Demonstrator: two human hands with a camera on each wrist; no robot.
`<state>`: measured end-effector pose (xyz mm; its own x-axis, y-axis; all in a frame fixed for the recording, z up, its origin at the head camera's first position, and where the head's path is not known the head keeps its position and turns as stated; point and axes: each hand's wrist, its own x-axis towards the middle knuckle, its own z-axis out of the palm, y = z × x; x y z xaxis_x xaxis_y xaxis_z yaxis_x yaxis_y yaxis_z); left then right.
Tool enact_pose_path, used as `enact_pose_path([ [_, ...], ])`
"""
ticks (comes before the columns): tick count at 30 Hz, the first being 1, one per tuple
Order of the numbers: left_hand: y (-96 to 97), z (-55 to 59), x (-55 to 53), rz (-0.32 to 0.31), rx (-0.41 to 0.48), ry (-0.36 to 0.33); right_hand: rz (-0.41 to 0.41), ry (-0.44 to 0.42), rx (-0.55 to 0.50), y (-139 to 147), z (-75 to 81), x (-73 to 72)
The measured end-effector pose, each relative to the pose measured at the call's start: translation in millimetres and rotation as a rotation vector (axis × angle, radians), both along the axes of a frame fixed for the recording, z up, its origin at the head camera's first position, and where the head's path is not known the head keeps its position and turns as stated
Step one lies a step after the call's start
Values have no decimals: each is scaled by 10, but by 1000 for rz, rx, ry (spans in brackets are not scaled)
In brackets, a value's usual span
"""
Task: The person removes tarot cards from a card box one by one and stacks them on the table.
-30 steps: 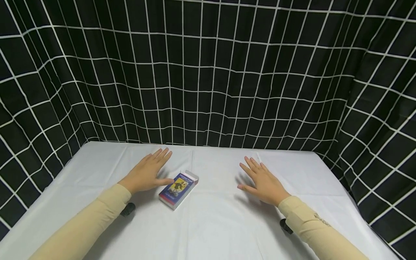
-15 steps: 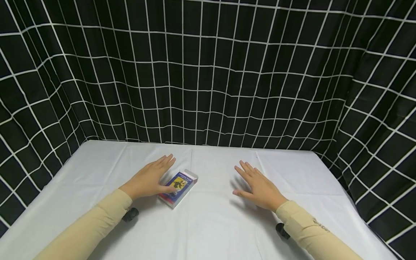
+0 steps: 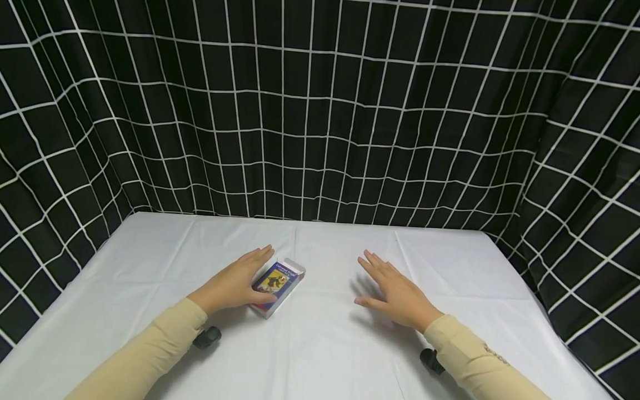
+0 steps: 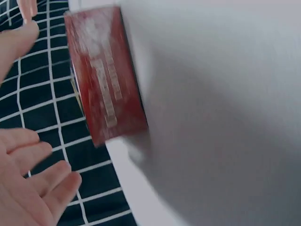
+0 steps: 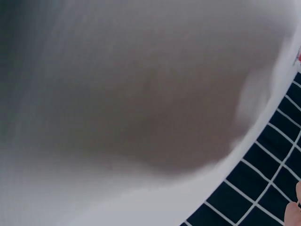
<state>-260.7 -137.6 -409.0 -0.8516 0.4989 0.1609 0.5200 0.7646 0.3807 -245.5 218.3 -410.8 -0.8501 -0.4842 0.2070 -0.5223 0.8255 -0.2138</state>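
Observation:
A blue card box (image 3: 280, 282) with a yellow picture on its front lies on the white table, its end flap standing out at the far end. My left hand (image 3: 234, 284) hovers over the box's left side, fingers straight, the thumb overlapping its near part in the head view. In the left wrist view the box's red end (image 4: 106, 75) faces the camera, and the fingers (image 4: 35, 179) are spread apart from it. My right hand (image 3: 397, 291) is held above the table to the right, fingers straight and holding nothing. Only its fingertips (image 5: 292, 214) show in the right wrist view.
A white cloth (image 3: 320, 355) covers the table. Black curtains with a white grid (image 3: 330, 111) hang behind it and along both sides. Dark wrist cameras (image 3: 207, 336) sit under both beige sleeves.
My left hand has moved right and nearer, so its thumb now overlaps the card box. The right hand has drifted slightly left and nearer. The box stays in place.

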Motion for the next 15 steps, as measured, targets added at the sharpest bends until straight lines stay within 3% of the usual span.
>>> enact_pose_path([
  [5,38,-48,21,29,92,-58,0,-10,-39,-43,14,43],
  [15,95,-99,75,81,182,-155,-17,-36,-145,-123,16,137],
])
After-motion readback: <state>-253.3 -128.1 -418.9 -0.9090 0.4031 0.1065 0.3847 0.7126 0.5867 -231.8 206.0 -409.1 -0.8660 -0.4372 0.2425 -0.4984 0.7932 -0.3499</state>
